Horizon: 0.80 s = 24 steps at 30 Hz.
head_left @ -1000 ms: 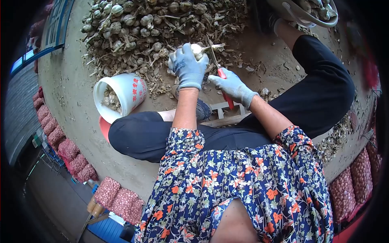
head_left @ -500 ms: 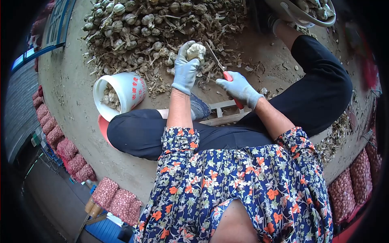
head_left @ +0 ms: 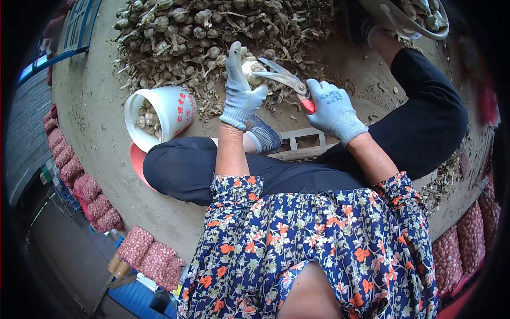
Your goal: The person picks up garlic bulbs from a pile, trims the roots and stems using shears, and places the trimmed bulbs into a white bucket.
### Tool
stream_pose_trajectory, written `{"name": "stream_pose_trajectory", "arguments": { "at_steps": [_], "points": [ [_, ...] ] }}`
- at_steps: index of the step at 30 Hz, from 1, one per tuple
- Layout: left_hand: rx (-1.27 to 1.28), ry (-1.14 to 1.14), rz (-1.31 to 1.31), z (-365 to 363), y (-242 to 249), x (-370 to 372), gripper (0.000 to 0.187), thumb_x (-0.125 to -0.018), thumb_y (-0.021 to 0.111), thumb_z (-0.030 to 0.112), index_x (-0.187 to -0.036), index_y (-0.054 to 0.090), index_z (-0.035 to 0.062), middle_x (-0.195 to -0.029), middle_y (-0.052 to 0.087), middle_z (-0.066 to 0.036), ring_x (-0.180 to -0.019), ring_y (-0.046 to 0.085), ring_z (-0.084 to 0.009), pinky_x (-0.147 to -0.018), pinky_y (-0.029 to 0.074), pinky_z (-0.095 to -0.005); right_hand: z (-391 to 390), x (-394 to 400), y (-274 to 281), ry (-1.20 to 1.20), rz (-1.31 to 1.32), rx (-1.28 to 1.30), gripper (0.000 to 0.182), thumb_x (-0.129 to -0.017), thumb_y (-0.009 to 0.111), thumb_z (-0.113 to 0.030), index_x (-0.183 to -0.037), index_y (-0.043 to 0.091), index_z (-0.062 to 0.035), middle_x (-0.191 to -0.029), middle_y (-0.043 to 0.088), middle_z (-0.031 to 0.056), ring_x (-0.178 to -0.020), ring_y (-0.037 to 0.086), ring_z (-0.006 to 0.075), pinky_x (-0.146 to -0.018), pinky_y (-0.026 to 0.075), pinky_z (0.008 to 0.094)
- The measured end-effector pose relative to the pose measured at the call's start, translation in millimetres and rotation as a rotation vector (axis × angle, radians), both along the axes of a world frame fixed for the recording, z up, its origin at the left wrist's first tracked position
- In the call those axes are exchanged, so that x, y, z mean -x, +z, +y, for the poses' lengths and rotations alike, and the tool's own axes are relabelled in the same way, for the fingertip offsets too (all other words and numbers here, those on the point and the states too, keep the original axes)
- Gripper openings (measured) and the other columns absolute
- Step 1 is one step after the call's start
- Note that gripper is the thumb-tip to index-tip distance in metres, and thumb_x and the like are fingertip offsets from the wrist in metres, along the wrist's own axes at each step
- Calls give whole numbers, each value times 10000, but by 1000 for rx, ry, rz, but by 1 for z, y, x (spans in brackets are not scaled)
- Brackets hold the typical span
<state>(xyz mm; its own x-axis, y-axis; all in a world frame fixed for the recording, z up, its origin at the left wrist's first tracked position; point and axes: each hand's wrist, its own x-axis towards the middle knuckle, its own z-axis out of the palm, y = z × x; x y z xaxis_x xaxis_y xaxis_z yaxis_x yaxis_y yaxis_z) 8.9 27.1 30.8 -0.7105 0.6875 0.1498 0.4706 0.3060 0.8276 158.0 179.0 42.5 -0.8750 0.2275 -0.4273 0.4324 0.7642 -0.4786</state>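
My left hand (head_left: 240,94), in a pale grey-blue work glove, grips a whitish garlic bulb (head_left: 251,73) in front of the garlic heap (head_left: 196,32). Part of the bulb is hidden by the fingers and a blade. Wrapped around the red handles of a pair of pruning shears (head_left: 289,80) is my gloved right hand (head_left: 333,110). The two blades stand spread apart, with their tips beside and across the bulb. Below the left hand, a foot in a striped sock and dark shoe shows.
A white bucket (head_left: 183,109) with red lettering lies tilted at left, garlic bulbs inside. Another pale bucket (head_left: 396,18) of garlic stands upper right. A wooden frame (head_left: 303,151) lies between the legs. Red mesh sacks (head_left: 151,258) line the edges.
The shears have turned from closed and upright to spread, blades pointing left at the bulb. My right hand has rolled and risen slightly. My left hand has tilted, with a finger pointing up.
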Motion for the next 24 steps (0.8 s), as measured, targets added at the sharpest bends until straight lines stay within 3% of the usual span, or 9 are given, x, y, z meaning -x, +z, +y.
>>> {"name": "stream_pose_trajectory", "arguments": {
  "at_steps": [4, 10, 16, 18, 20, 22, 24],
  "points": [
    [-20, -17, -27, -4, 1, -2, 986, -574, 523, -66, -1449, 110, 122, -1291, 397, -190, -1096, 520, -269, -893, 488, -338, -5, 2, 0, 74, 11, -38, 354, -791, 592, -280, -1049, 486, -61, -975, 600, 156, -938, 607, 303, -805, 455, 432],
    [-41, 49, -143, 0, 1, -13, 975, -580, 512, -73, -1452, 116, 114, -1262, 432, -182, -1109, 510, -253, -868, 485, -317, -12, 2, 4, 134, -192, 124, 393, -774, 601, -236, -1058, 448, -13, -986, 629, 209, -926, 635, 339, -801, 491, 417],
    [-75, 92, -248, -4, -17, -8, 946, -624, 580, -78, -1442, 137, 92, -1263, 438, -178, -1114, 506, -237, -874, 484, -303, -15, 1, -13, 71, -199, 174, 344, -791, 583, -241, -1011, 464, -5, -914, 640, 230, -882, 636, 363, -782, 497, 430],
    [-211, 126, -588, -6, -11, -5, 966, -610, 584, -77, -1443, 122, 83, -1241, 442, -178, -1060, 531, -223, -871, 490, -304, -17, 0, -20, 50, -186, 193, 333, -804, 573, -256, -999, 468, -8, -905, 640, 234, -877, 634, 368, -779, 496, 434],
    [-221, 117, -566, -7, -10, -3, 976, -608, 591, -73, -1444, 113, 84, -1246, 446, -180, -1064, 534, -218, -866, 500, -305, -18, -2, -23, -151, -140, 262, 337, -825, 554, -300, -988, 470, -18, -898, 638, 242, -872, 631, 375, -772, 492, 442],
    [-180, 81, -521, -8, -9, -3, 970, -609, 589, -66, -1443, 117, 87, -1258, 444, -186, -1082, 529, -222, -886, 493, -313, -14, -6, -17, -109, -160, 247, 358, -826, 549, -337, -991, 470, -30, -914, 633, 229, -882, 631, 361, -767, 492, 441],
    [-150, 52, -454, -11, -11, -3, 961, -611, 581, -64, -1442, 123, 91, -1275, 439, -193, -1108, 521, -237, -898, 487, -317, -13, -11, -14, 37, 2, 127, 367, -813, 569, -336, -1002, 470, -38, -934, 627, 199, -895, 629, 347, -766, 493, 424]
  ]
}}
